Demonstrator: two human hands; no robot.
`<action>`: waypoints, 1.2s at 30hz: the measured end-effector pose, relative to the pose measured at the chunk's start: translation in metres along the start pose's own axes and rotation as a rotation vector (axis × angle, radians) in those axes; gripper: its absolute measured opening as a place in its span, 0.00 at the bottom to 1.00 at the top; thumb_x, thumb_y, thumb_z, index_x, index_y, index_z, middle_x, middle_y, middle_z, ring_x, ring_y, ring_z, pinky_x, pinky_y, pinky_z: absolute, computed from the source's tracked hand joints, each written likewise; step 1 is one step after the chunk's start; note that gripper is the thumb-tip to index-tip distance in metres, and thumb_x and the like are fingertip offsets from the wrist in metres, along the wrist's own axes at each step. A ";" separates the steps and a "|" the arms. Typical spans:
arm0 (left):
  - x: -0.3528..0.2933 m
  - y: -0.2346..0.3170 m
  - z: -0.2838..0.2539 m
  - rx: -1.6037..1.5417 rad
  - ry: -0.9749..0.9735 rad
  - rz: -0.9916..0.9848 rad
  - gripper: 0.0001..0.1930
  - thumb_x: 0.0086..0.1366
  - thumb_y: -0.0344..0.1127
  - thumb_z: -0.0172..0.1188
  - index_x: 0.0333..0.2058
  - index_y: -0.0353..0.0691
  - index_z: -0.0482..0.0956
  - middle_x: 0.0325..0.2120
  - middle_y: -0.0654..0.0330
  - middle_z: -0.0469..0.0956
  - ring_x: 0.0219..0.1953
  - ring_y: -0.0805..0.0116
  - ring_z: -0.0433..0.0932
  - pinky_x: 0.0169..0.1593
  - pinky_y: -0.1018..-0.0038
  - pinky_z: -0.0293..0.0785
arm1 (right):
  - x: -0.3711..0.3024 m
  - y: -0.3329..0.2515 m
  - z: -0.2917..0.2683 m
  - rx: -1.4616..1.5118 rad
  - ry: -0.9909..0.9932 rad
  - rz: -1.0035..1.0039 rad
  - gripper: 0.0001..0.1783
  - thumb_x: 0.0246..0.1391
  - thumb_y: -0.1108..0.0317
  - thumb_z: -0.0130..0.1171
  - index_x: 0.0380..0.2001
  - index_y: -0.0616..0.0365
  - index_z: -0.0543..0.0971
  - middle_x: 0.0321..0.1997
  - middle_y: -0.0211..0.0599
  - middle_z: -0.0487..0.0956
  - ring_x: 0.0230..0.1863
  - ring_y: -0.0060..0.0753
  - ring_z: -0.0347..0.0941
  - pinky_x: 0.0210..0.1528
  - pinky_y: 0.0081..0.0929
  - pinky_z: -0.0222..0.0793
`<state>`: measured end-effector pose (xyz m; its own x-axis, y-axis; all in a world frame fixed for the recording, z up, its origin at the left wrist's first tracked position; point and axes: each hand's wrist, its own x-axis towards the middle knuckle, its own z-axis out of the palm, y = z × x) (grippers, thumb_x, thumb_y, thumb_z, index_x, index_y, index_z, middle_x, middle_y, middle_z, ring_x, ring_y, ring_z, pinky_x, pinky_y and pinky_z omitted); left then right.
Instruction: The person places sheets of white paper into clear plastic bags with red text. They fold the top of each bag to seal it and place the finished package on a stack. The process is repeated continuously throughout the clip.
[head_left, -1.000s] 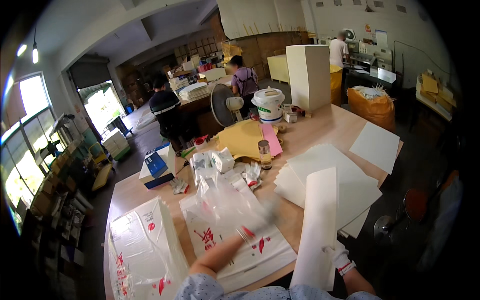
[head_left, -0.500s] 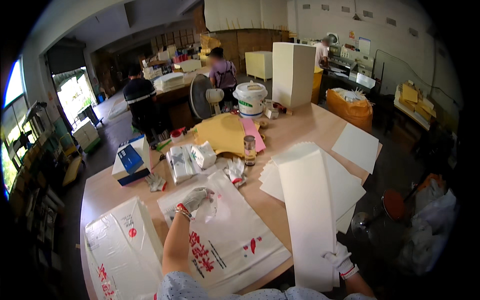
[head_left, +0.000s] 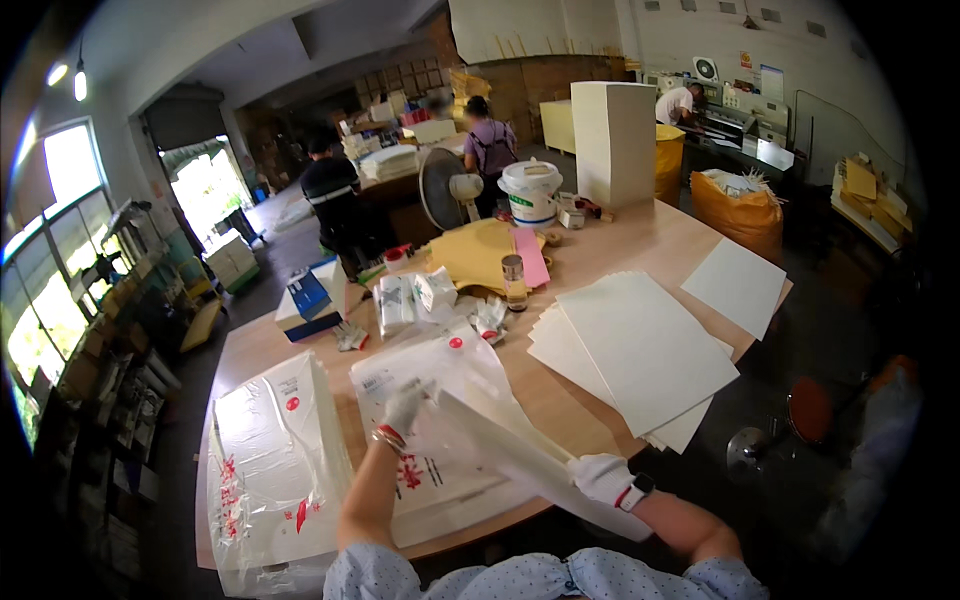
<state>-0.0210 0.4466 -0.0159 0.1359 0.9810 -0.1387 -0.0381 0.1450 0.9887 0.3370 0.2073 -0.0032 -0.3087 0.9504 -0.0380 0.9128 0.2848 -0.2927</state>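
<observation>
My left hand (head_left: pixel 403 410), in a white glove, is at the mouth of a clear plastic bag (head_left: pixel 400 375) with red print. Its fingers are closed on the bag's film, though motion smears them. Curved lengthwise, a white sheet stack (head_left: pixel 510 460) slants across the bag, its far end beside my left hand. My right hand (head_left: pixel 603 480), gloved and wearing a wristband, grips the stack's near right part. To the left lies a pile of packed plastic bags (head_left: pixel 275 430) with red print. Flat white sheets (head_left: pixel 650 345) lie fanned out to the right.
Behind the bag are a white glove (head_left: pixel 488 318), a clear jar (head_left: pixel 514 283), yellow sheets (head_left: pixel 470 255) and a pink sheet (head_left: pixel 530 257). A white bucket (head_left: pixel 530 192), a fan (head_left: pixel 440 188) and a tall white stack (head_left: pixel 612 145) stand farther back. Other people work beyond the table.
My right hand has brought the white sheet stack left from beside the fanned sheets, tilting it over the bag. My left hand stays at the bag's mouth. The view has shifted.
</observation>
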 end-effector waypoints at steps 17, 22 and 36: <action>-0.139 -0.098 0.100 1.055 -0.115 0.730 0.23 0.48 0.35 0.62 0.45 0.43 0.69 0.29 0.58 0.72 0.31 0.59 0.74 0.37 0.64 0.71 | 0.208 0.021 0.057 0.040 0.134 0.144 0.26 0.57 0.62 0.35 0.60 0.51 0.56 0.55 0.60 0.66 0.50 0.57 0.68 0.51 0.45 0.64; -0.089 -0.109 0.016 0.776 0.462 0.209 0.16 0.57 0.43 0.54 0.43 0.44 0.69 0.33 0.57 0.72 0.36 0.63 0.73 0.41 0.67 0.71 | 0.256 0.065 0.071 0.151 -0.065 0.480 0.25 0.60 0.54 0.28 0.53 0.51 0.68 0.58 0.55 0.65 0.56 0.55 0.65 0.57 0.44 0.58; -0.266 -0.164 -0.001 0.242 0.545 -0.047 0.13 0.59 0.27 0.48 0.44 0.38 0.67 0.32 0.56 0.69 0.33 0.66 0.70 0.35 0.70 0.69 | 0.071 0.085 0.143 0.407 0.276 0.175 0.05 0.47 0.75 0.49 0.30 0.60 0.67 0.31 0.52 0.72 0.35 0.55 0.71 0.36 0.40 0.66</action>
<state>-0.0520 0.1616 -0.1415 -0.3979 0.9084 -0.1284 0.1913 0.2191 0.9568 0.3541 0.2813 -0.1673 -0.0282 0.9926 0.1180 0.7499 0.0990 -0.6541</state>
